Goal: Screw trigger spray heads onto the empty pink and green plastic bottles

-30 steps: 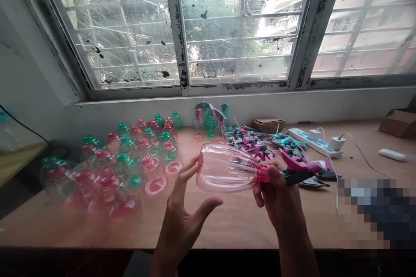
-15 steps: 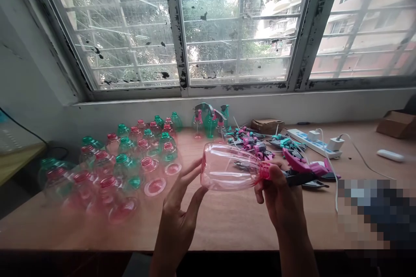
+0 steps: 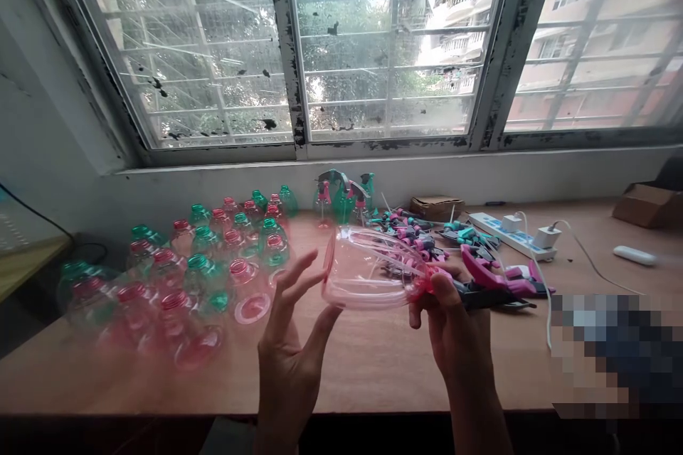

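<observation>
A clear pink spray bottle (image 3: 368, 274) lies sideways in the air above the table, base to the left. My right hand (image 3: 462, 320) is closed around its neck, where a pink and black trigger sprayer (image 3: 485, 281) is fitted. At the base, my left hand (image 3: 293, 341) has its fingers spread apart; thumb and fingertips are close to the bottle's edge, and whether they touch it I cannot tell. Loose pink, teal and black sprayer heads (image 3: 410, 234) lie in a pile behind the bottle.
Several open pink and green bottles (image 3: 200, 263) stand on the left of the table (image 3: 373, 377). A few bottles with sprayers (image 3: 341, 199) are by the wall. Further right are a power strip (image 3: 512, 234) with plugs and cables, cardboard boxes (image 3: 648, 205) and a pixelated patch.
The bottle has turned about its long axis and shifted slightly left with my right hand. My left hand's fingers have spread wider at the base.
</observation>
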A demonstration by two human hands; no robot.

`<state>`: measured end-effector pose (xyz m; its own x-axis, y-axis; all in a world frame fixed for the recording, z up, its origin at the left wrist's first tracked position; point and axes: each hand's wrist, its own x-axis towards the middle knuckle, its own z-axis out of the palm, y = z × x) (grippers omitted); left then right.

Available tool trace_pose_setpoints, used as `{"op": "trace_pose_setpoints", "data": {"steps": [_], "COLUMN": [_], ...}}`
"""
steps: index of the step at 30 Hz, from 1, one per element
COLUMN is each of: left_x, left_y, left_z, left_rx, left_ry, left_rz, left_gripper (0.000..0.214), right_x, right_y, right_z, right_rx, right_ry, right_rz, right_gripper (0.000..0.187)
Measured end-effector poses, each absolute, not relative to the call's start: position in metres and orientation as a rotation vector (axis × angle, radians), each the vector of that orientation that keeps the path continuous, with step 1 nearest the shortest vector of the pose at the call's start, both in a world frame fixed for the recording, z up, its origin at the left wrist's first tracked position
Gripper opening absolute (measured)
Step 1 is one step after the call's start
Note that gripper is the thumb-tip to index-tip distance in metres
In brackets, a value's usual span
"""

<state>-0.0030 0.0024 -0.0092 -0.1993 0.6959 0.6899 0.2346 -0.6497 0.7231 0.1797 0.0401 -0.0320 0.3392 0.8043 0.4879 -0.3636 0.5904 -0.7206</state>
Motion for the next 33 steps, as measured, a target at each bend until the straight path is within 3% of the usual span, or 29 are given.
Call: {"op": "trace_pose_setpoints", "data": {"steps": [5, 13, 18, 25, 33], "left_x": [-0.003, 0.001, -0.002, -0.002, -0.009], "left_y": [0.003, 0.004, 0.003, 0.005, 0.007], "left_z": [-0.013, -0.012, -0.017, -0.018, -0.023], "left_rx": [1.584, 1.699, 1.765, 1.633, 1.773], "left_ry": [1.011, 1.096, 1.105, 1.117, 1.138], "left_rz": [1.855, 1.876, 1.714, 1.749, 1.687], "left_gripper": [0.052, 0.042, 0.067, 0.053, 0.065], "right_x": [0.18, 0.178, 0.182, 0.182, 0.185], "right_y": [0.04, 0.037, 0.036, 0.03, 0.033], "right_z": [-0.034, -0.033, -0.033, -0.033, -0.033], "right_rx": [-0.489, -0.444, -0.441, -0.454, -0.462], "right_ry": [-1.07, -0.917, -0.934, -1.048, -1.051], "right_rz": [0.814, 0.947, 0.926, 0.937, 0.943], "right_gripper": [0.016, 0.019, 0.019, 0.027, 0.021]}}
